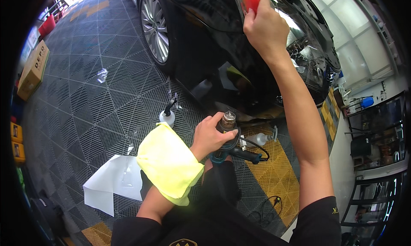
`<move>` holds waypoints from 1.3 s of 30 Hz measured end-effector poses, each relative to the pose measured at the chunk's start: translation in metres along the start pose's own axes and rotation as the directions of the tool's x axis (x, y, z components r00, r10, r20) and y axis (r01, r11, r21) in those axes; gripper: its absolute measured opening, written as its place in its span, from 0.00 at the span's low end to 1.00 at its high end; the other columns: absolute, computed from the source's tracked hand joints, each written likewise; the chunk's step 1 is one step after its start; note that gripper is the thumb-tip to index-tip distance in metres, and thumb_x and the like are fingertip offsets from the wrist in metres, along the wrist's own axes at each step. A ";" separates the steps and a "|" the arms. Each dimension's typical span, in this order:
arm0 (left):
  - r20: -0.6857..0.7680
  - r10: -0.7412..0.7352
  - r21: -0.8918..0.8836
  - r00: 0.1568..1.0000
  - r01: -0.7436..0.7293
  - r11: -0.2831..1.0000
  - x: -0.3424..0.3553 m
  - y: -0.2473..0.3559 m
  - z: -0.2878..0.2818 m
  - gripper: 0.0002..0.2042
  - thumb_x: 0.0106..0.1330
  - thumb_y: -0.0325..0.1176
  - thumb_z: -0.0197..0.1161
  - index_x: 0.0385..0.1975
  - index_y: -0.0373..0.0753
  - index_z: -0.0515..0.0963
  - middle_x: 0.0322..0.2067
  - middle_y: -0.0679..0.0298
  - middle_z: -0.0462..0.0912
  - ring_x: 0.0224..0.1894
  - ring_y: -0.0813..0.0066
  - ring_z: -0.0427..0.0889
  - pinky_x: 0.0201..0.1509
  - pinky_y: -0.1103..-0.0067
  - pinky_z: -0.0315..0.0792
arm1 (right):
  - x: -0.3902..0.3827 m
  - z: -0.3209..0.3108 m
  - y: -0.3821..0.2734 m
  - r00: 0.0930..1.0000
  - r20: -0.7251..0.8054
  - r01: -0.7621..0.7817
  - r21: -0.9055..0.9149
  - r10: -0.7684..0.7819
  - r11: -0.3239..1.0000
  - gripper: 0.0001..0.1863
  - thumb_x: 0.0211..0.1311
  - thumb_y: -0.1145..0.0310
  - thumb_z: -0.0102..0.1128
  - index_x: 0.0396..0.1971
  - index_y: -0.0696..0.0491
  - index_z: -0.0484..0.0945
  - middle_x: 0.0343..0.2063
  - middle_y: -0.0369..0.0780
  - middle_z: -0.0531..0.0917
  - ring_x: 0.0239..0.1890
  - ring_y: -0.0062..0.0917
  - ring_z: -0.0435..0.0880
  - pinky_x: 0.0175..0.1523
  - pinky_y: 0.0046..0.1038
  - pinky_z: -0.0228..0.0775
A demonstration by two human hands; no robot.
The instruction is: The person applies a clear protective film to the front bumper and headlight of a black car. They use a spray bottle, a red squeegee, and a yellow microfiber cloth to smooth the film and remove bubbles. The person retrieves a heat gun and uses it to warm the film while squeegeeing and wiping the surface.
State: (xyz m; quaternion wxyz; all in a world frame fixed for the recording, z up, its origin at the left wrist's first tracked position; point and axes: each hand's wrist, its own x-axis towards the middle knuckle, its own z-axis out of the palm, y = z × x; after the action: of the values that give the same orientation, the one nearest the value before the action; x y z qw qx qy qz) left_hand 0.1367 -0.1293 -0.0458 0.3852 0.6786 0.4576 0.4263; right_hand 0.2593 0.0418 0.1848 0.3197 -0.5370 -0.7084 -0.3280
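Note:
My right hand [267, 32] reaches up and grips a red squeegee [252, 2], which is held at the front edge of a black car [201, 36], beside its headlight [302, 59]. Lower down, my left hand [207, 137] is wrapped round the body of a heat gun [220, 147]. Its round metal nozzle [229, 119] points up toward the bumper, and its handle slants to the right. A bright yellow microfibre cloth [165, 160] lies draped over my left forearm.
Two spray bottles, one white [167, 118] and one clear [259, 139], are on the grey and yellow tile floor. White sheet [99, 184], crumpled clear film [102, 76] and a cord [278, 200] lie there too. A silver wheel [155, 27] and cardboard box [33, 71] are at left.

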 end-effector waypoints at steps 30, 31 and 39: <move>-0.059 -0.113 -0.582 0.992 0.058 0.811 -0.006 -0.002 -0.004 0.10 0.65 0.29 0.68 0.42 0.33 0.80 0.35 0.69 0.83 0.37 0.83 0.78 0.44 0.83 0.72 | -0.169 -0.315 -0.078 0.940 -0.153 0.319 0.707 -0.304 0.631 0.18 0.44 0.72 0.72 0.40 0.47 0.84 0.40 0.42 0.84 0.40 0.36 0.85 0.36 0.33 0.80; -0.104 -0.107 -0.578 0.989 0.027 0.815 -0.004 -0.008 -0.005 0.08 0.67 0.30 0.66 0.41 0.34 0.80 0.34 0.71 0.81 0.35 0.85 0.75 0.43 0.84 0.70 | -0.175 -0.311 -0.076 0.939 -0.191 0.333 0.709 -0.285 0.621 0.17 0.45 0.72 0.72 0.40 0.47 0.84 0.40 0.42 0.84 0.40 0.36 0.85 0.35 0.33 0.80; 0.043 -0.173 -0.858 0.984 0.125 0.498 0.000 -0.033 0.014 0.18 0.72 0.44 0.53 0.46 0.35 0.77 0.43 0.55 0.86 0.45 0.67 0.85 0.55 0.73 0.78 | -0.279 -0.262 0.031 0.873 0.240 -0.483 0.550 0.425 0.681 0.41 0.63 0.32 0.60 0.61 0.53 0.76 0.55 0.44 0.80 0.53 0.33 0.82 0.59 0.34 0.73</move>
State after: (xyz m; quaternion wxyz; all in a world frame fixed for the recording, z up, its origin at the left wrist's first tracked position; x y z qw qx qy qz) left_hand 0.1402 -0.1221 -0.0805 0.6937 0.3474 0.2532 0.5779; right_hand 0.3771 -0.3167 0.1158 0.5092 -0.5826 -0.6330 0.0253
